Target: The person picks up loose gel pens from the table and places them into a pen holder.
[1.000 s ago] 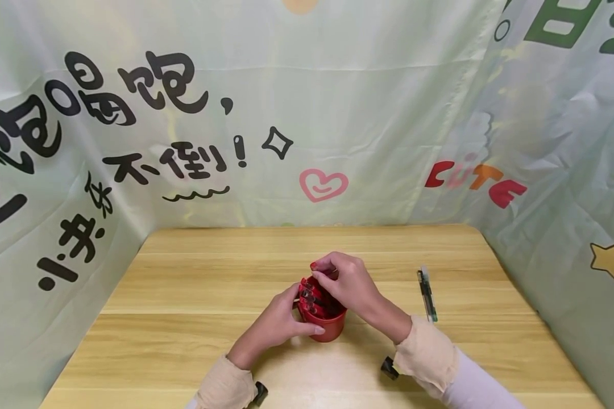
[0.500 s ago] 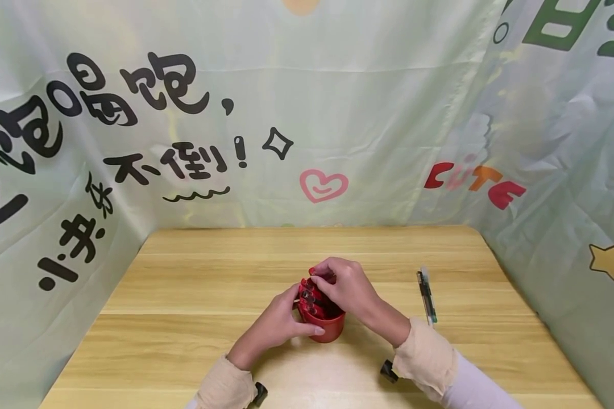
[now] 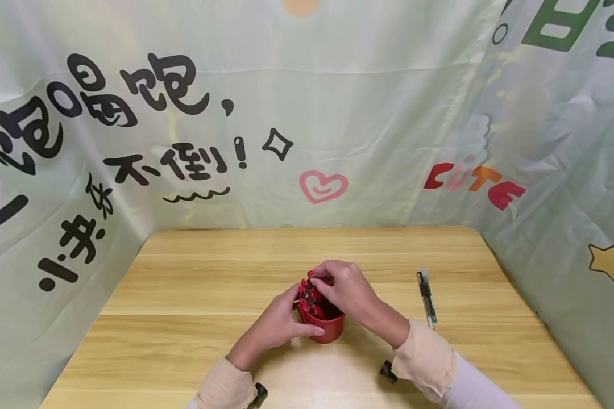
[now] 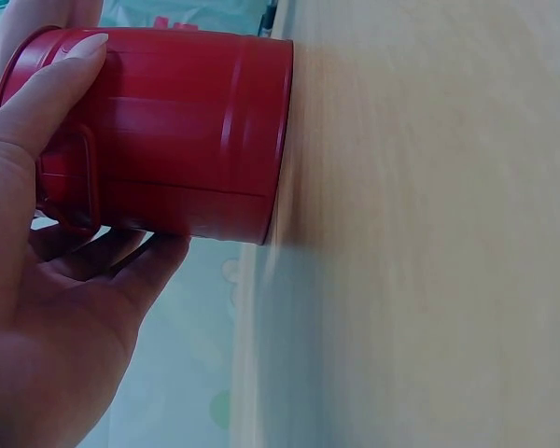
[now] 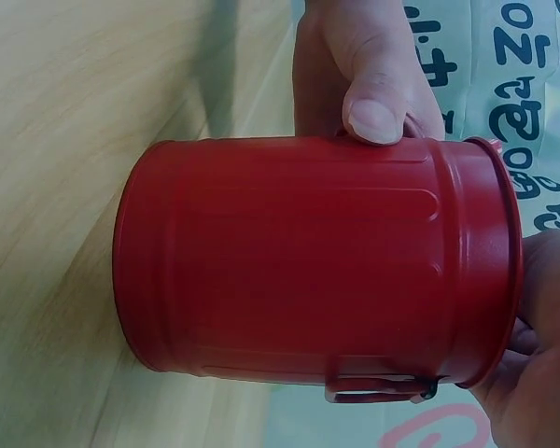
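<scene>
A red metal bucket (image 3: 329, 329) with small side handles stands upright on the table, seen side-on in both wrist views. My left hand (image 3: 278, 319) grips it from the left, thumb (image 4: 70, 79) along the front near the rim and fingers behind. Several slender red things with clear, shiny ends (image 3: 309, 299) lean against the bucket's left inner wall. Over the rim, my right hand (image 3: 350, 288) pinches a small red-tipped thing (image 3: 310, 274) between thumb and forefinger. Its lower part is hidden by the hand and bucket, and I cannot tell its kind.
A dark pen with a clear end (image 3: 427, 295) lies on the wooden table (image 3: 210, 272) to the right of my right hand. Printed cloth (image 3: 368, 113) hangs along the table's back and both sides. A black wrist camera (image 3: 388, 371) hangs under my right cuff.
My right hand has come down a little toward the bucket, lowering the red-tipped thing with it. The left hand and the bucket have stayed in place.
</scene>
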`<state>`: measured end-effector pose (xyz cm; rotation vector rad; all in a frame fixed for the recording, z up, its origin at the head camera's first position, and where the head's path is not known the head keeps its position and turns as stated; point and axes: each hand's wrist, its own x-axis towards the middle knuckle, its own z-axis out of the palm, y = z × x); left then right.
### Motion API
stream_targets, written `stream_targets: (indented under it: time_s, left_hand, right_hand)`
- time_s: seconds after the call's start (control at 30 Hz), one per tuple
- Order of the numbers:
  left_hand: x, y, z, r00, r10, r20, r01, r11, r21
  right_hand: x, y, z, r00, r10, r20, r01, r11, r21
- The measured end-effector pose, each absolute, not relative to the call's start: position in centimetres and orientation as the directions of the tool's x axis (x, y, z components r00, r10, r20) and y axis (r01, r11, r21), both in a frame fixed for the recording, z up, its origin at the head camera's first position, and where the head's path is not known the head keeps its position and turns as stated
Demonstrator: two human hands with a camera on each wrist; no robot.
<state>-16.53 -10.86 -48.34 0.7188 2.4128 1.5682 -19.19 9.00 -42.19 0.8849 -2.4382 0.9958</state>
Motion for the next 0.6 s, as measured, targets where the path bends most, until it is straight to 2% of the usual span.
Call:
stream_targets:
  time_s: [0.6]
  left_hand:
    - [-16.55, -10.89, -48.35, -0.879, 0.467, 0.098, 0.289, 0.357, 0.888]
  right_hand:
    - [-18.99, 8.83, -41.83, -0.728, -0.467, 0.501, -0.681, 0.573, -0.456]
